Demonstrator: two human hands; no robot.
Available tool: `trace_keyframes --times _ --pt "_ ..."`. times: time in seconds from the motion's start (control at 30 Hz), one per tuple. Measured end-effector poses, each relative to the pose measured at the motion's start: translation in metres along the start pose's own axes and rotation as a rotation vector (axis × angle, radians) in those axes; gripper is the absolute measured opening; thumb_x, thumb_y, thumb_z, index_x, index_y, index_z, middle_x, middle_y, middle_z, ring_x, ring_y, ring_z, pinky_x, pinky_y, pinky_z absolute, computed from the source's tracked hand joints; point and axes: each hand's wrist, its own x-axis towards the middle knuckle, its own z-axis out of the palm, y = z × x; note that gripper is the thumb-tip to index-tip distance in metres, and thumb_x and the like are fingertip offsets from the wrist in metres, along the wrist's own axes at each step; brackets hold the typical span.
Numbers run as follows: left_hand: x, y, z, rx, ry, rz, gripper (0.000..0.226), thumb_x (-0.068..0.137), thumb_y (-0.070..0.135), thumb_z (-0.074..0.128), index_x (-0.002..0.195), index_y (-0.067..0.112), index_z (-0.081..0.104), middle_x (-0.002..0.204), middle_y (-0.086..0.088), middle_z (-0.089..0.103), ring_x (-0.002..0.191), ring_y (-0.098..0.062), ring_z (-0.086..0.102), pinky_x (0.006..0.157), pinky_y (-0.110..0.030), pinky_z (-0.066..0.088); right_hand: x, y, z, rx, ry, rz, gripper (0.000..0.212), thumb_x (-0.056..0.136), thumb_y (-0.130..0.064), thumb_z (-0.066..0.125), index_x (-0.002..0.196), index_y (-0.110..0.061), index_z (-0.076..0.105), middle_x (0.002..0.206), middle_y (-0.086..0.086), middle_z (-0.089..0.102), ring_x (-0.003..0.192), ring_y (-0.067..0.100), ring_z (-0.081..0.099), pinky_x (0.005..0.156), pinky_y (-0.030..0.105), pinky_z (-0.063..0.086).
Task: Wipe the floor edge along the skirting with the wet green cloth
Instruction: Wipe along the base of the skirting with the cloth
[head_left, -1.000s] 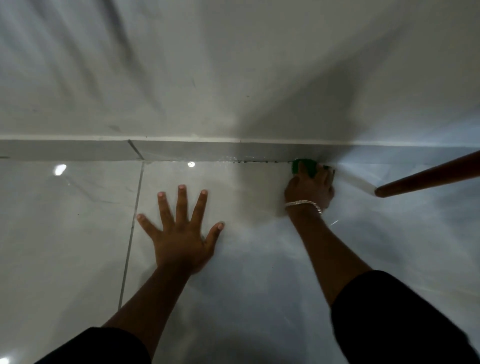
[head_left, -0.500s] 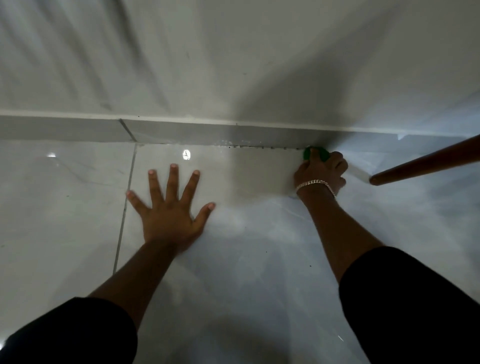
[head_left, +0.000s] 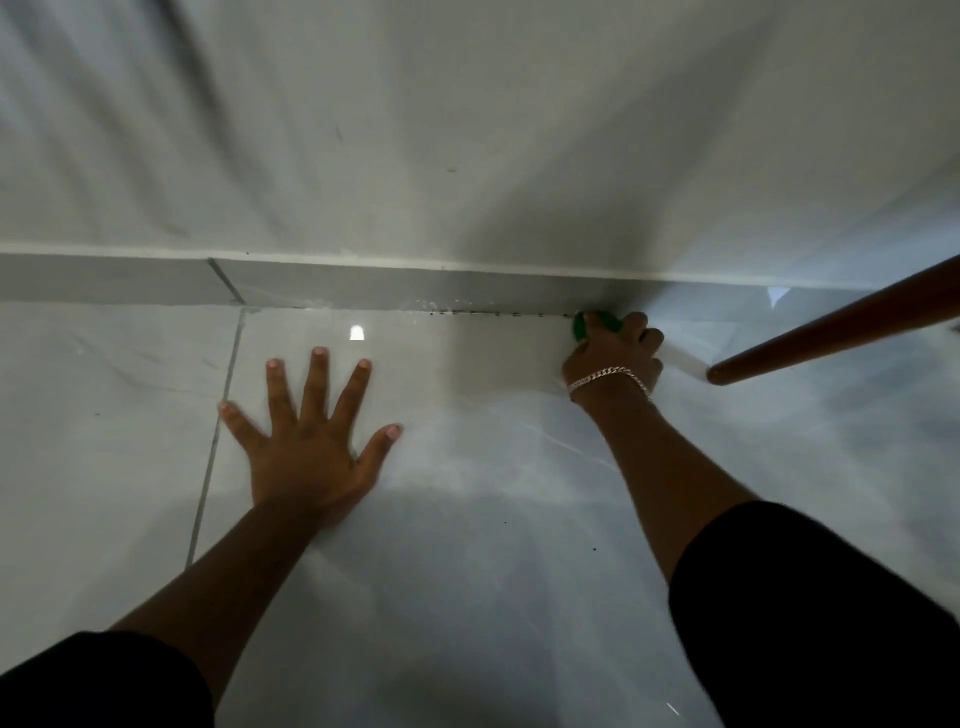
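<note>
Two black sleeves at the bottom corners, one per arm, forearms bare. Floor is glossy pale tile, faintly veined, with one grout line running near-to-far on the left and a few dark specks.

Left hand: flat on the tile, palm down, five fingers splayed, holding nothing. Little finger tip sits on the grout line.

One small bright light reflection on the tile beyond the left fingers.

Right hand: fingers curled tight over the cloth, one silver chain bracelet at the wrist. Hands well apart.

Cloth is green, bunched into a small wad, mostly hidden by the fingers. It's pressed into the corner where floor meets skirting.

One round brown wooden pole, smooth, blunt end near the right hand, not touching it; angled up to the right edge.

Skirting: flat grey tile strip, one vertical joint on the left. Row of dark grime spots along its base, left of the cloth. Above it a plain matte wall with streaky shadows.
</note>
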Motion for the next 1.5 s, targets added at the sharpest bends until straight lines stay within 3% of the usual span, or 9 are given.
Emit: trace_keyframes --times 0.1,0.23,0.37,0.6,0.87,1.0,1.17,1.3,1.5 --pt "0.001 0.001 0.001 0.001 0.009 -0.01 0.082 0.083 0.083 0.01 0.154 0.047 -0.01 0.169 0.002 -0.015 0.154 -0.038 -0.014 0.111 -0.079 -0.004 -0.017 -0.041 0.011 0.053 0.015 0.036 0.051 0.076 -0.019 0.054 0.126 -0.02 0.047 0.137 0.025 0.032 0.121 0.045 0.032 0.094 0.052 0.036" --pt "0.006 0.005 0.001 0.0 -0.003 -0.039 0.083 0.082 0.083 0.008 0.154 0.047 -0.011 0.169 0.002 -0.015 0.154 -0.038 -0.014 0.112 -0.079 -0.004 -0.049 -0.094 0.025 0.121 0.056 -0.185 0.049 0.074 -0.019 0.054 0.123 -0.022 0.051 0.13 0.022 0.039 0.122 0.045 0.033 0.091 0.049 0.036" --pt "0.005 0.004 -0.002 -0.015 -0.017 -0.034 0.084 0.081 0.084 0.007 0.154 0.048 -0.01 0.169 0.003 -0.015 0.154 -0.037 -0.016 0.112 -0.079 -0.003 -0.034 -0.058 0.014 0.215 0.068 -0.43 0.047 0.076 -0.017 0.054 0.123 -0.026 0.058 0.129 0.015 0.052 0.121 0.038 0.044 0.094 0.047 0.044" --pt "0.005 0.003 -0.001 -0.007 -0.004 -0.025 0.084 0.082 0.084 0.009 0.155 0.046 -0.01 0.169 0.002 -0.015 0.153 -0.038 -0.015 0.112 -0.078 -0.003 -0.008 0.004 0.015 0.452 0.212 0.065 0.045 0.08 -0.019 0.064 0.121 -0.008 0.049 0.123 0.02 0.057 0.11 0.039 0.055 0.09 0.044 0.047" --pt "0.006 0.005 -0.001 0.026 -0.03 -0.05 0.087 0.078 0.085 0.001 0.154 0.045 -0.013 0.169 0.001 -0.018 0.153 -0.038 -0.017 0.112 -0.079 -0.002 -0.064 -0.133 0.041 0.505 0.118 -0.35 0.034 0.078 -0.021 0.065 0.103 0.002 0.066 0.111 0.028 0.066 0.115 0.046 0.055 0.098 0.052 0.046" --pt "0.001 -0.008 -0.004 0.01 -0.032 0.02 0.084 0.082 0.083 0.009 0.156 0.044 -0.007 0.17 0.002 -0.011 0.154 -0.036 -0.013 0.113 -0.078 -0.001 -0.047 -0.094 0.026 0.465 0.019 -0.562 0.043 0.077 -0.029 0.06 0.112 -0.004 0.064 0.116 0.023 0.066 0.109 0.038 0.061 0.092 0.042 0.049" --pt "-0.005 -0.014 -0.007 0.001 -0.02 0.045 0.082 0.085 0.08 0.014 0.157 0.043 -0.003 0.17 0.001 -0.008 0.155 -0.036 -0.01 0.113 -0.078 -0.002 -0.007 -0.02 0.01 0.373 0.072 -0.343 0.043 0.078 -0.039 0.06 0.113 -0.014 0.061 0.105 0.017 0.07 0.093 0.038 0.065 0.081 0.041 0.052" --pt "-0.004 -0.014 -0.005 0.029 -0.021 0.047 0.083 0.085 0.08 0.014 0.156 0.043 -0.006 0.17 0.0 -0.013 0.155 -0.037 -0.011 0.113 -0.078 -0.001 -0.015 -0.041 0.014 0.45 0.105 -0.114 0.037 0.078 -0.028 0.067 0.109 -0.01 0.056 0.103 0.019 0.068 0.094 0.04 0.062 0.079 0.039 0.048" --pt "-0.002 -0.015 -0.003 0.046 -0.025 0.038 0.083 0.085 0.08 0.013 0.157 0.043 -0.006 0.17 0.001 -0.011 0.155 -0.035 -0.011 0.114 -0.076 -0.002 -0.066 -0.141 0.033 0.593 0.072 -0.469 0.034 0.07 -0.016 0.068 0.099 -0.002 0.058 0.094 0.021 0.067 0.081 0.04 0.064 0.071 0.039 0.052"
